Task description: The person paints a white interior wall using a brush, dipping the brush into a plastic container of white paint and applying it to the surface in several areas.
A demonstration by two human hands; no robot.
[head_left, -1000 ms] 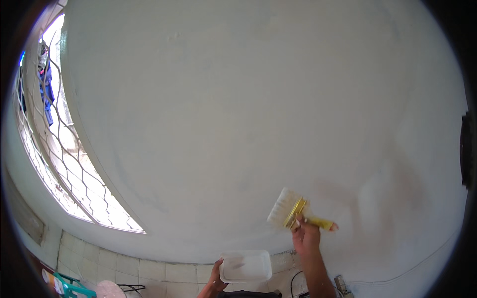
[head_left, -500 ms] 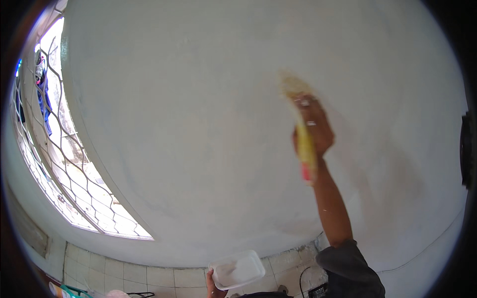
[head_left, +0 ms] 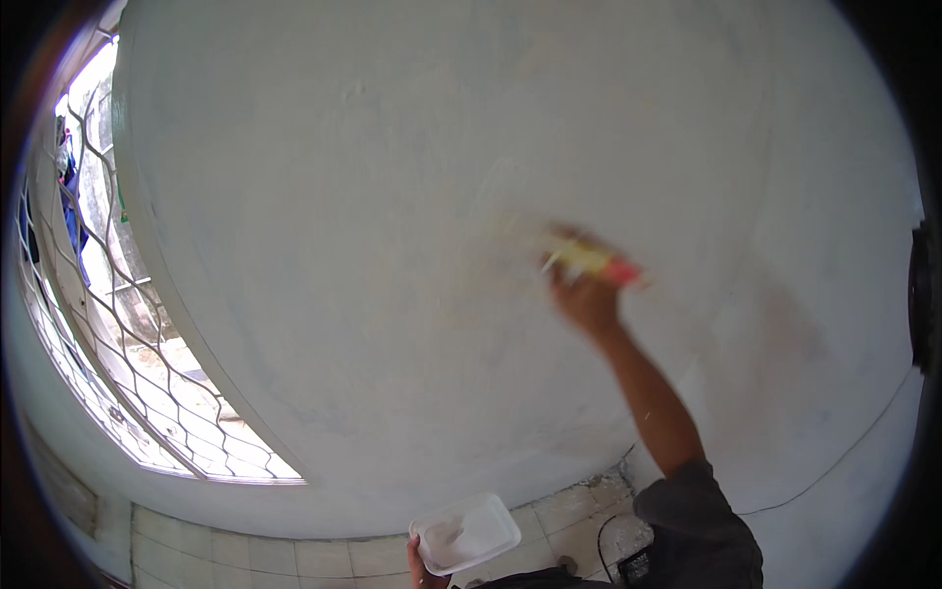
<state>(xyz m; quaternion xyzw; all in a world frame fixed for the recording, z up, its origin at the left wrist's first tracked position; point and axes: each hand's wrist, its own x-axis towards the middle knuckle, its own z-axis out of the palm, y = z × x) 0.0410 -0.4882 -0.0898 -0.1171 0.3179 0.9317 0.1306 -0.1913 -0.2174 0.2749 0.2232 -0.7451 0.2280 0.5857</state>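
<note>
My right hand (head_left: 589,302) is raised in front of the pale wall (head_left: 383,206), closed on a paintbrush (head_left: 597,260) with a yellow handle and a red end. The brush lies nearly level, its red end to the right. Motion smears the bristles at its left, so whether they touch the wall I cannot tell. Low in the view, my left hand (head_left: 422,567) grips the left edge of a shallow white plastic tub (head_left: 491,525). A greyish patch shows inside the tub.
On the left is a bright window with a wavy metal grille (head_left: 123,314). Pale floor tiles (head_left: 270,558) run along the wall's foot. A dark object (head_left: 919,294) is on the right edge, with a thin cable (head_left: 834,483) below it. Another dark item (head_left: 634,566) is beside my right sleeve.
My right hand has moved down and slightly left. The brush has swung from nearly upright to nearly level, its red end now to the right. The tub has barely moved.
</note>
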